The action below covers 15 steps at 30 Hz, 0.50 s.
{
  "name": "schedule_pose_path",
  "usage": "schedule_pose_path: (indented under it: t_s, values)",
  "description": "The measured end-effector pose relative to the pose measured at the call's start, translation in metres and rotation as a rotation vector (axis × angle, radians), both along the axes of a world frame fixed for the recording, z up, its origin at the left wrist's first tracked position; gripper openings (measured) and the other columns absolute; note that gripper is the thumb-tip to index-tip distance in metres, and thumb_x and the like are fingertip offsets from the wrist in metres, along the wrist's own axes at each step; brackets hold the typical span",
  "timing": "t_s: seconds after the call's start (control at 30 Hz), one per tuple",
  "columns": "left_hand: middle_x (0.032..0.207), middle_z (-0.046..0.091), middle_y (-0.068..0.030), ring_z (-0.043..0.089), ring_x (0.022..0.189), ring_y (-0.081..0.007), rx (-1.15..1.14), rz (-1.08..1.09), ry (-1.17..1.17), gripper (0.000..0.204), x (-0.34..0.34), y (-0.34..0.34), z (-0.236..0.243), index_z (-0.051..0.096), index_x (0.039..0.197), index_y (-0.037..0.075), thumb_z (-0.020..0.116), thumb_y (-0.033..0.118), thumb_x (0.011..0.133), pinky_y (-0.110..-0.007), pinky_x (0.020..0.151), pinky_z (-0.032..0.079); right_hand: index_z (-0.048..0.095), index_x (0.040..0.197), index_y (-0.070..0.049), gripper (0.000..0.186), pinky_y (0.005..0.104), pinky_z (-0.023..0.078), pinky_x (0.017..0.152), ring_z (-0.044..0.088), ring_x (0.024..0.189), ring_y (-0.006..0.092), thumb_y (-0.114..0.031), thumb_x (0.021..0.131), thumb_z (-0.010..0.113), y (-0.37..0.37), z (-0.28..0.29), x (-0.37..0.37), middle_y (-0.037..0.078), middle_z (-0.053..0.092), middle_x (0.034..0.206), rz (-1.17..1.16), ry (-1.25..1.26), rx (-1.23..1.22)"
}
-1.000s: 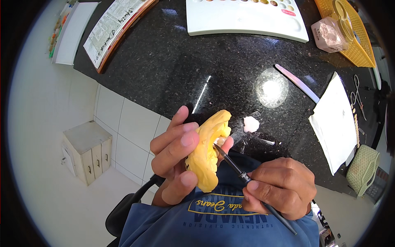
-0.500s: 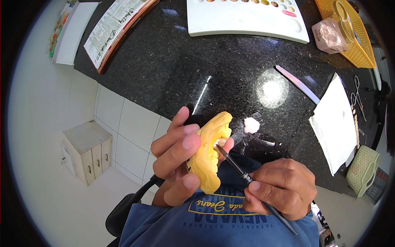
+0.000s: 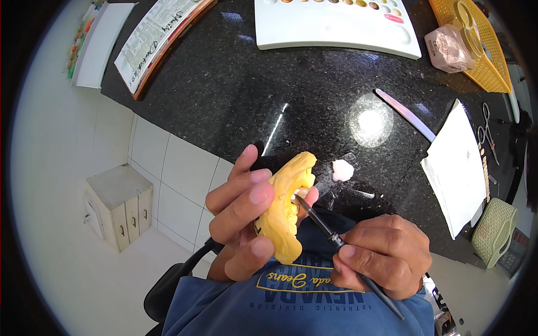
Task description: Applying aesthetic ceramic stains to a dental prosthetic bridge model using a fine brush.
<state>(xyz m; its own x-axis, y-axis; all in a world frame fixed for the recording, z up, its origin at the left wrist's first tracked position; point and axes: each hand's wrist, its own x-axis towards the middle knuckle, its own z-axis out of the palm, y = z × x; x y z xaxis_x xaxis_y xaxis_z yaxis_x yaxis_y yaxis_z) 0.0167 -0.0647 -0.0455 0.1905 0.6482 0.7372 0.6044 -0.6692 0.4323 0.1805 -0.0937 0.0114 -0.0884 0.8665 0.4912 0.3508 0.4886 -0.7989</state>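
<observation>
My left hand is closed around a yellow plaster dental cast, its fingers along the outer side and one fingertip showing past the teeth. Among the yellow teeth sits a whitish tooth. Held like a pen, a slim dark brush is pinched in my right hand. Its tapered tip meets the cast at the whitish tooth; whether it presses there is too small to tell. Just beyond the cast, a small pale pink-white lump lies on the black speckled counter, with white smears around it.
A white palette with coloured wells stands at the back. Farther right are a yellow basket, a pink-filled jar, a pale-handled tool, white paper, scissor-like forceps and a green woven basket. A newspaper-covered block lies left.
The brush tip has shifted very slightly at the whitish tooth, and the cast has turned a touch in my left hand. Everything else stays put.
</observation>
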Motion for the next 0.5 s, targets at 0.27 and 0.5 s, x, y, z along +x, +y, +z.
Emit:
schedule_pose_path:
  t_s: [0.27, 0.5]
  values:
    - [0.127, 0.035, -0.0134, 0.054, 0.1, -0.0223, -0.003, 0.022, 0.023, 0.083, 0.0008, -0.0011, 0.0013, 0.015, 0.132, 0.021, 0.076, 0.009, 0.076, -0.047, 0.089, 0.055, 0.066, 0.079, -0.003, 0.02, 0.0233, 0.054, 0.044, 0.064, 0.056, 0.0155, -0.016, 0.071, 0.078, 0.0006, 0.0006, 0.0006, 0.009, 0.063, 0.065, 0.007, 0.008, -0.007]
    - [0.127, 0.035, -0.0137, 0.054, 0.099, -0.0225, 0.012, -0.001, 0.036, 0.084, -0.0017, 0.0003, 0.0004, 0.015, 0.132, 0.021, 0.076, 0.009, 0.076, -0.048, 0.089, 0.055, 0.066, 0.079, -0.003, 0.02, 0.0237, 0.054, 0.044, 0.064, 0.056, 0.0152, -0.016, 0.071, 0.078, -0.0001, -0.0002, -0.0005, 0.009, 0.064, 0.065, 0.002, 0.005, -0.01]
